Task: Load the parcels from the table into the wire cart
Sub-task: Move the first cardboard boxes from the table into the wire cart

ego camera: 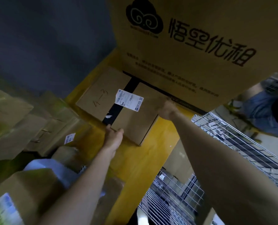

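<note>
1. Left side first: the left hand (114,137) is at the near corner of the flat brown cardboard parcel with the black tape stripe and white shipping label (118,108), thumb up on the top face and fingers curled over the edge, so it grips that corner.
2. The parcel lies flat on the yellow desk (135,159), straight ahead of both arms, its far end tucked under the big printed cardboard box (191,38).
3. Its long axis runs from upper left down to lower right, and the black tape crosses it.
4. The label sits askew over the tape; handwritten marks show on the left half.
5. The right hand (167,109) reaches the parcel's far right edge, fingers hidden, so I cannot tell whether it grips or only presses.
6. Far right: the silver wire cart (232,137) stands just beside the desk, nearer the right arm, so the parcel looks bound rightward and down.
</note>
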